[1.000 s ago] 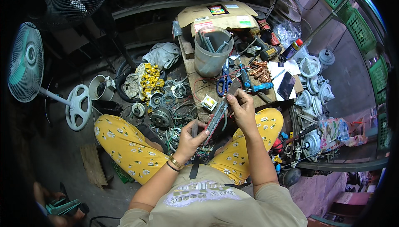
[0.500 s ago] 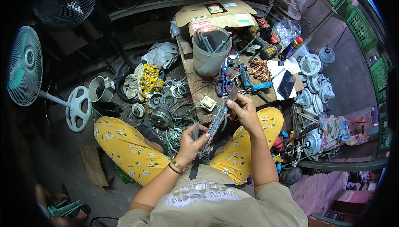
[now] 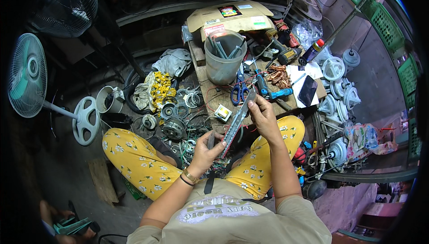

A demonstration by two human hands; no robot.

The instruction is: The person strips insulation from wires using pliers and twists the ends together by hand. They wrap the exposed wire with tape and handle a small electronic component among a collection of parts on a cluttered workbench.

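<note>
A long, narrow grey strip [image 3: 236, 125] slants across my lap, with a row of small marks or slots along its length and a reddish lower edge; its exact kind is unclear. My left hand [image 3: 206, 150] is closed round its lower end, thumb on top. A short dark flat piece [image 3: 211, 140] also sticks up from the left fingers. At the upper end, my right hand [image 3: 264, 118] pinches the strip below its darker tip. Just beyond are blue-handled scissors [image 3: 239, 94] and a small yellow-and-white transformer-like block [image 3: 222, 112] on the wooden table [image 3: 213, 93].
A bucket [image 3: 225, 61] with grey strips stands on the table, near a drill [image 3: 288, 55], copper wire [image 3: 279, 76] and a phone [image 3: 307, 91]. Motor parts and wires [image 3: 174, 128] cover the floor between my legs. Fans [image 3: 29, 76] stand left; another person's hand [image 3: 87, 231] shows lower left.
The strip and both hands keep almost the same position, with the right fingers shifted slightly along the upper end. The view has tilted a little.
</note>
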